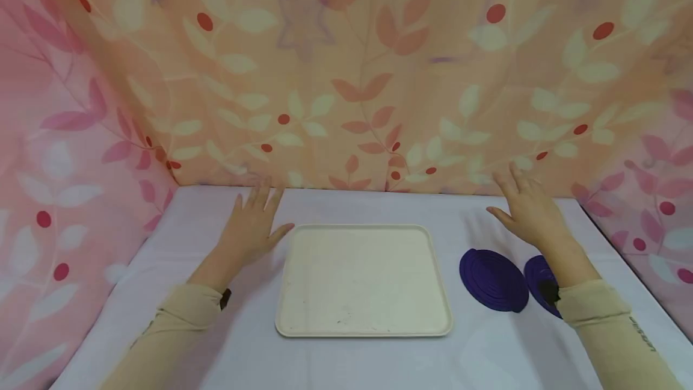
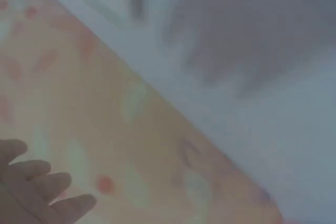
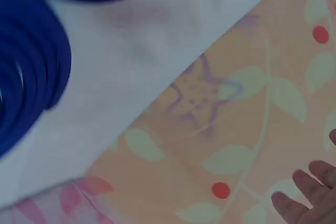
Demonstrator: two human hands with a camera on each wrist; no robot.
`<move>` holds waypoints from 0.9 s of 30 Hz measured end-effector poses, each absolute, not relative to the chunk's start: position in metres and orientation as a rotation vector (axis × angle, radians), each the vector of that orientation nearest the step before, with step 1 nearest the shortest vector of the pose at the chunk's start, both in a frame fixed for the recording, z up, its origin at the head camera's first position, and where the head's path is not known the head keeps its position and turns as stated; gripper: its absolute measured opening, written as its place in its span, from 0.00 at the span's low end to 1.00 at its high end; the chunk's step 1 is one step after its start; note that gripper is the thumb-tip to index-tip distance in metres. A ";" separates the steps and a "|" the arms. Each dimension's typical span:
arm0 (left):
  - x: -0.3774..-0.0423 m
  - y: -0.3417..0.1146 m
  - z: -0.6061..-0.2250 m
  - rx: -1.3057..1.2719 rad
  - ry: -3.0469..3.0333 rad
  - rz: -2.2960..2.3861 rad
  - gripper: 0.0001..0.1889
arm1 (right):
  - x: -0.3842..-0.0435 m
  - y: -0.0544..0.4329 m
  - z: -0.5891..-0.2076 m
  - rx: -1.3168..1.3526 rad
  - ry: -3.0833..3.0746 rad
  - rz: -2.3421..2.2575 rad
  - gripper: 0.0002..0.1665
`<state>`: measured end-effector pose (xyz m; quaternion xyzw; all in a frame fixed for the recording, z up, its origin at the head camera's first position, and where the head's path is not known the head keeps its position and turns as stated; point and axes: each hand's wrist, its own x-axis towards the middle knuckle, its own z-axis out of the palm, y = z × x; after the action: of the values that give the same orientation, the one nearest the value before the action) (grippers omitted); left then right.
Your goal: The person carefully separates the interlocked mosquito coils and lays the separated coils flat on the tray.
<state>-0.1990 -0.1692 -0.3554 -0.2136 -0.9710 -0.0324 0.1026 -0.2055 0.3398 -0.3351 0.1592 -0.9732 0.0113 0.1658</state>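
Note:
My left hand (image 1: 251, 224) is held over the table to the left of a cream tray (image 1: 364, 281), its fingers spread and holding nothing. The thumb overlaps the tray's upper left corner in the head view. On the other side, my right hand (image 1: 527, 209) hovers with spread fingers above the far right of the table, also holding nothing. Below it lie two dark purple ridged round pieces: one (image 1: 494, 280) beside the tray, the other (image 1: 536, 275) partly hidden by the right wrist. Fingers of the left hand (image 2: 42, 187) and right hand (image 3: 310, 192) show in the wrist views.
A white cloth (image 1: 346, 363) covers the table. Behind it stands an orange leaf-patterned curtain (image 1: 346, 77), with pink patterned panels at the left (image 1: 54, 167) and right (image 1: 655, 197). The tray has a low raised rim.

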 end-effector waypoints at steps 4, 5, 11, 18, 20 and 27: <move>-0.171 -0.128 -0.365 -0.701 -2.772 -0.419 0.35 | -0.195 0.339 -0.340 0.378 -2.764 0.281 0.35; -0.164 -0.117 -0.369 -0.723 -2.749 -0.496 0.32 | -0.192 0.339 -0.342 0.358 -2.760 0.339 0.33; -0.132 -0.056 -0.387 -0.862 -2.683 -1.083 0.18 | -0.171 0.342 -0.357 0.330 -2.687 0.637 0.24; -0.111 -0.001 -0.408 -0.831 -2.624 -1.674 0.12 | -0.153 0.350 -0.370 0.247 -2.864 0.797 0.21; -0.106 0.013 -0.411 -0.780 -2.608 -1.807 0.12 | -0.150 0.354 -0.374 0.228 -2.925 0.823 0.20; -0.091 0.057 -0.425 -0.647 -2.528 -2.228 0.10 | -0.146 0.369 -0.393 0.198 -2.952 0.906 0.15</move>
<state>-0.0908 0.0569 -0.4249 -0.1867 -0.7290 -0.6426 -0.1441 -0.1458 0.3693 -0.3929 0.0639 -0.9538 0.2928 0.0235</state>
